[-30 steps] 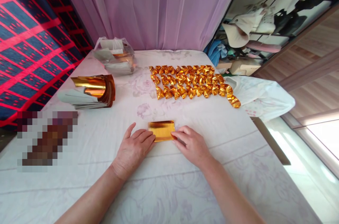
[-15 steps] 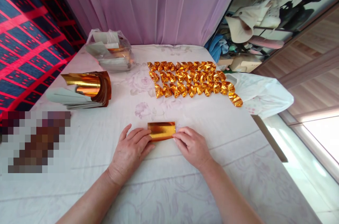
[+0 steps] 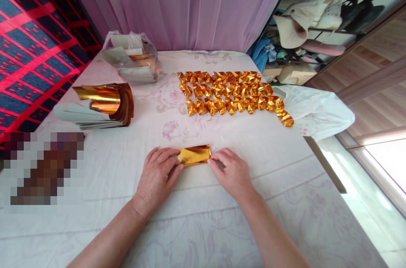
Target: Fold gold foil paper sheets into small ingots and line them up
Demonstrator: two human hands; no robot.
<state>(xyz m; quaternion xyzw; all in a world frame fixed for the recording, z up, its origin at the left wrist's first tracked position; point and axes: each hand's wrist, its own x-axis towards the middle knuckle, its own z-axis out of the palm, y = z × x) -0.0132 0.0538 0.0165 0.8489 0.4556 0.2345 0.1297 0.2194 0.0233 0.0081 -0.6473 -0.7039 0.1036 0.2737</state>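
A small folded sheet of gold foil paper (image 3: 194, 154) lies on the white flowered cloth (image 3: 196, 217) in front of me. My left hand (image 3: 158, 175) pinches its left end. My right hand (image 3: 231, 171) pinches its right end. Both hands rest on the cloth, with the foil between their fingertips. Farther back, several folded gold foil pieces (image 3: 231, 92) lie in rows.
A stack of curled gold foil sheets (image 3: 101, 105) sits at the left. Behind it stands a clear plastic bag (image 3: 133, 56) with more paper. A white plastic bag (image 3: 317, 109) hangs over the right edge. A purple curtain is at the back, and a blurred patch at the near left.
The gold foil sheet has become narrower as its near edge was folded up. Both hands closed their fingers onto its ends. The view shifted slightly.
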